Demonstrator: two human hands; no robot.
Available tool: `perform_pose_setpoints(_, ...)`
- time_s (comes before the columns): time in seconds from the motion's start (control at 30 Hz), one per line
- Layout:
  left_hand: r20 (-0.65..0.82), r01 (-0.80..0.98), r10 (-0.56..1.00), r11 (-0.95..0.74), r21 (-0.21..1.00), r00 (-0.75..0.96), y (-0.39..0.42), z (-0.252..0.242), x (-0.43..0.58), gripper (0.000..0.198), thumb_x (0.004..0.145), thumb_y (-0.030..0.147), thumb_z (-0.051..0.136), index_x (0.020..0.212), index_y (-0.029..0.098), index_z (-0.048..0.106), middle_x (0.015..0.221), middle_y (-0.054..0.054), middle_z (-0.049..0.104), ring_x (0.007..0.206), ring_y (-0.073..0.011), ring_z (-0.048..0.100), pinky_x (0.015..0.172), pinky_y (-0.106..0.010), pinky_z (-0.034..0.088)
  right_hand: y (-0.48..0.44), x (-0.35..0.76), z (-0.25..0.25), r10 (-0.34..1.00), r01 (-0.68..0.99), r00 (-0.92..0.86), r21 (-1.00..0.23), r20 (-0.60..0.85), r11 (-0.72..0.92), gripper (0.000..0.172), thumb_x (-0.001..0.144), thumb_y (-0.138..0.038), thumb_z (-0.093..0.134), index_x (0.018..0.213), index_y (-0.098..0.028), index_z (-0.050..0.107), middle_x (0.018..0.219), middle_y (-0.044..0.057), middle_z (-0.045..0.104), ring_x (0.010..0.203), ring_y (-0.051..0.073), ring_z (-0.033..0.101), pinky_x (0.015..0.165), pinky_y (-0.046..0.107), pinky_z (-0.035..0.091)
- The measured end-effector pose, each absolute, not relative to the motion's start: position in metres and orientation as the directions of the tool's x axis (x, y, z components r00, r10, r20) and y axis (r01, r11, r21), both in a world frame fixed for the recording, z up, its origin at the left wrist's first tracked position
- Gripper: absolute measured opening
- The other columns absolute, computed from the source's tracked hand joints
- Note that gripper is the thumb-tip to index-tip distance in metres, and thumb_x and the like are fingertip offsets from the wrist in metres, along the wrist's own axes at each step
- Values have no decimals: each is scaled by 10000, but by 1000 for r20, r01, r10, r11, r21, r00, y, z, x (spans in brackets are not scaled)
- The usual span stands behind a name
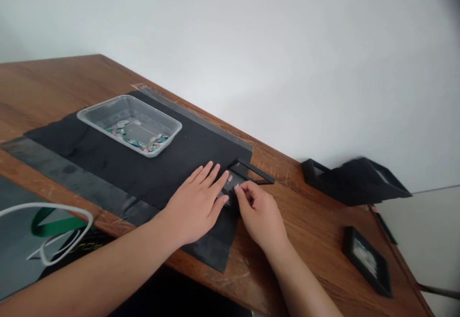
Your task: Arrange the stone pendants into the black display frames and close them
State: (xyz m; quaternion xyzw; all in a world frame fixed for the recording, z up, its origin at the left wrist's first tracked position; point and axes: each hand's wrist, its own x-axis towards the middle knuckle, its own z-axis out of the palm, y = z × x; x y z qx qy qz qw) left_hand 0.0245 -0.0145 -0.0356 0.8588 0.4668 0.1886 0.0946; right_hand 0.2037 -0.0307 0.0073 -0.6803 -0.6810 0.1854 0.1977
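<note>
Observe wooden table (302, 219), spread with black sheet (194, 144), clear container (153, 153) on its left part, then left hand (197, 202) flat with fingers fanned, right hand (262, 211) just beside with thumb and forefinger drawn together; cannot tell whether on a piece. Locate open black frame (256, 169) at the sheet's right end, adjoining dark panel (235, 179) at both hands' fingertips. Judge work as early: at least one small light piece (230, 178) on the panel, many loose pieces (134, 142) left in the container.

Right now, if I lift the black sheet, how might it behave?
The black sheet looks thin and creased, so it probably flops rather than staying stiff. The plastic tub resting on it could shift or tilt. The left hand over it may hinder lifting.
</note>
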Motion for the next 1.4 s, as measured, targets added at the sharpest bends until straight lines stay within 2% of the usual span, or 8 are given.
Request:
perform_pose_setpoints(0.23, 221, 777, 838, -545, 314, 499, -19, -31, 27, 577, 1052, 449, 364, 1541, 153, 446, 1597, -163, 416, 1511, -348, 334, 1223, -546, 294, -33, 201, 10, 998, 934, 54, -352, -26, -59, 224, 999, -370, 492, 826, -234, 531, 645, -17, 612, 562, 162, 560, 530, 256, 246)
perform_pose_setpoints(0.37, 254, 781, 838, -543, 309, 482, -21, -32, 28, 575, 1050, 451, 376, 1536, 155, 454, 1587, -165, 435, 1501, -342, 360, 1222, -532, 296, -35, 201, 10, 997, 938, 70, -338, -23, -73, 112, 979, -336, 521, 966, -228, 548, 691, -8, 632, 578, 172, 589, 536, 251, 257)
perform_pose_setpoints(0.5, 249, 781, 836, -547, 302, 489, -21, -32, 28, 577, 1044, 446, 390, 1536, 152, 454, 1590, -165, 429, 1498, -344, 365, 1220, -533, 296, -35, 202, 10, 998, 936, 64, -346, -6, -62, 169, 958, -347, 561, 1075, -231, 596, 688, -10, 645, 592, 181, 610, 530, 249, 272)
perform_pose_setpoints(0.67, 232, 777, 838, -545, 314, 494, -21, -29, 27, 581, 1046, 445, 392, 1537, 140, 453, 1590, -163, 430, 1505, -347, 350, 1226, -538, 285, -36, 199, 11, 999, 960, 36, -278, 23, -29, 137, 978, -309, 543, 1032, -249, 654, 694, -3, 665, 599, 175, 617, 536, 252, 267)
perform_pose_setpoints(0.83, 226, 778, 838, -545, 314, 496, -22, -28, 27, 583, 1045, 443, 395, 1540, 139, 447, 1591, -166, 428, 1505, -348, 348, 1226, -541, 284, -37, 197, 12, 999, 980, 16, -198, 28, -10, 146, 1004, -277, 499, 1045, -247, 636, 778, 25, 709, 672, 208, 654, 563, 265, 261)
perform_pose_setpoints(1.0, 255, 787, 835, -546, 286, 487, -22, -31, 29, 571, 1040, 438, 403, 1519, 136, 476, 1578, -170, 446, 1494, -349, 370, 1215, -534, 306, -37, 199, 11, 998, 978, -19, -208, 65, 32, 99, 978, -244, 522, 991, -240, 620, 714, 0, 666, 623, 186, 613, 549, 259, 253)
perform_pose_setpoints(1.17, 244, 788, 836, -547, 282, 492, -21, -32, 28, 576, 1045, 447, 385, 1530, 146, 460, 1590, -162, 431, 1501, -345, 358, 1221, -535, 298, -37, 201, 11, 996, 974, -40, -221, 83, 58, 144, 952, -215, 529, 998, -242, 663, 671, -16, 651, 591, 159, 587, 559, 254, 268)
perform_pose_setpoints(1.4, 216, 779, 847, -531, 332, 486, -21, -30, 27, 592, 1046, 479, 376, 1534, 153, 460, 1604, -153, 408, 1520, -347, 314, 1236, -534, 281, -39, 212, 17, 990, 919, -135, -369, 31, 137, 130, 912, -287, 608, 896, -274, 736, 628, -36, 648, 576, 145, 566, 571, 257, 304)
